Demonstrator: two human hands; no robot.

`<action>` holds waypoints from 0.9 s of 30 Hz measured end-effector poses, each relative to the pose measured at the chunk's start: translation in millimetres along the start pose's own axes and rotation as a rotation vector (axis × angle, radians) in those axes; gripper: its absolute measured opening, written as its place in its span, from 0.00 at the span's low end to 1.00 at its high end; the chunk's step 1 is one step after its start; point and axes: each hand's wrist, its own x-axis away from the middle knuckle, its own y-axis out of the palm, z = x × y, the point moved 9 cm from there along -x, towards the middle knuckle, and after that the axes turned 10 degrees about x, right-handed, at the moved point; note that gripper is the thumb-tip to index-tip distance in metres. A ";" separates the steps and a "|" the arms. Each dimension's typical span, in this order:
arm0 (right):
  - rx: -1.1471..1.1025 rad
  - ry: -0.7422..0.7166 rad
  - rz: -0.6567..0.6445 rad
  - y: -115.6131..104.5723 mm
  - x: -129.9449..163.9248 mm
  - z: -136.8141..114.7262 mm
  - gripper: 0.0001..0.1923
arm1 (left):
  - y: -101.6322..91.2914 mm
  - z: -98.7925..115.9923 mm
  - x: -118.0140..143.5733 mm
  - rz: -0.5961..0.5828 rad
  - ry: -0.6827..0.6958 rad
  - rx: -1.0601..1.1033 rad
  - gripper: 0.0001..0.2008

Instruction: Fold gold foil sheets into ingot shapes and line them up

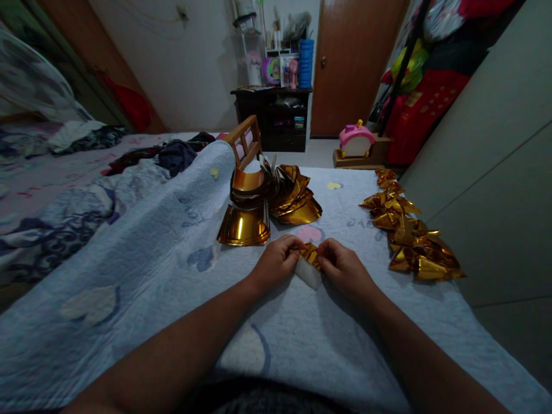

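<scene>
Head view, looking forward and down along both forearms to a bed covered by a pale blue quilt point(142, 259). At centre, the left hand point(276, 260) and the right hand point(345, 265) meet over a small piece of gold foil paper point(309, 256), whose white underside shows below the fingers; each grip is clenched on one side of this piece, thumbs and fingertips pinching it where it rests on the quilt, just in front of the person. Directly beyond the hands stands a curled stack of gold foil sheets point(245, 221), near but not touching the hands, with a fanned second heap of gold sheets point(296, 198) leaning against its right side. To the right, well apart from the hands, a row of folded gold pieces point(409, 233) runs along the quilt's edge beside a pale wall panel point(495, 190). Behind the stacks a wooden frame point(245, 140) rises at the bed's end. Crumpled clothes point(176, 155) lie on the bed at left. In the background are a dark shelf unit point(276, 118), a brown door point(353, 63) and a pink toy house point(356, 141) on the floor.
</scene>
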 end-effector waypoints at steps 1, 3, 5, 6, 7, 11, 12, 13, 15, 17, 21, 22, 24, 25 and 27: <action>0.074 -0.014 0.017 -1.0 -0.1 -1.3 0.04 | 1.2 1.3 0.1 -0.014 0.015 -0.034 0.08; 0.218 -0.040 0.036 -1.2 -0.7 -3.1 0.05 | 3.9 1.7 0.2 -0.041 0.026 -0.096 0.08; 0.338 -0.072 0.031 1.7 -1.5 -4.3 0.05 | 5.9 1.1 -0.1 -0.060 0.032 -0.167 0.08; 0.383 -0.094 0.031 3.3 -1.7 -5.3 0.05 | 6.5 0.9 -0.4 -0.065 0.038 -0.200 0.08; 0.416 -0.118 0.036 4.6 -1.6 -6.7 0.05 | 7.0 1.0 -0.8 -0.069 0.047 -0.225 0.08; 0.449 -0.229 0.115 4.0 1.2 -17.3 0.10 | 8.6 2.8 -2.7 -0.077 0.090 -0.234 0.08; 0.444 -0.253 0.128 3.7 2.0 -19.9 0.13 | 8.9 2.8 -3.2 -0.078 0.095 -0.222 0.08; 0.436 -0.272 0.131 3.9 2.5 -21.8 0.14 | 9.2 2.5 -3.7 -0.078 0.096 -0.208 0.08; 0.416 -0.294 0.120 5.0 2.6 -23.3 0.14 | 10.3 1.6 -4.6 -0.084 0.094 -0.179 0.08; 0.401 -0.301 0.104 6.0 2.1 -22.3 0.12 | 12.1 1.4 -5.1 -0.095 0.105 -0.171 0.08; 0.432 -0.307 0.071 9.3 1.5 -17.9 0.11 | 18.7 2.0 -4.7 -0.139 0.158 -0.235 0.07; 0.451 -0.309 0.061 10.4 1.4 -16.8 0.11 | 20.4 2.0 -4.3 -0.147 0.172 -0.267 0.07; 0.488 -0.310 0.043 12.5 1.2 -15.0 0.10 | 21.8 3.0 -3.4 -0.138 0.205 -0.348 0.06; 0.505 -0.309 0.036 13.3 1.0 -14.2 0.09 | 21.6 4.2 -2.6 -0.122 0.224 -0.392 0.06; 0.531 -0.306 0.024 14.4 0.1 -12.4 0.08 | 21.0 7.9 -0.2 -0.095 0.260 -0.459 0.06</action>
